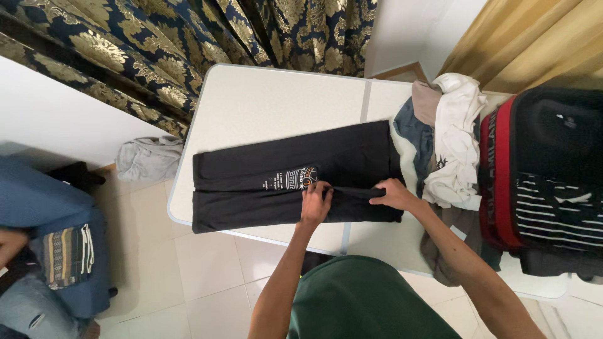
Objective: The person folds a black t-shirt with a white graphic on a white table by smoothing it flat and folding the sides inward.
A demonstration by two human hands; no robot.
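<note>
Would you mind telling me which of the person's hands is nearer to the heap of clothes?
The right hand; it rests on the black garment beside the heap of clothes. The left hand is farther away, mid-garment.

garment (276,179): black, small white geometric print | worktop (264,103): white | curtain (188,44): navy, gold floral | clothes pile (455,144): white, beige, grey-blue | suitcase (502,182): black, red edge | shirt (358,301): dark green

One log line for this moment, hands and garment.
left hand: pressing black garment | right hand: pinching its centre fold | garment: flat on white table | clothes pile: at right
</note>
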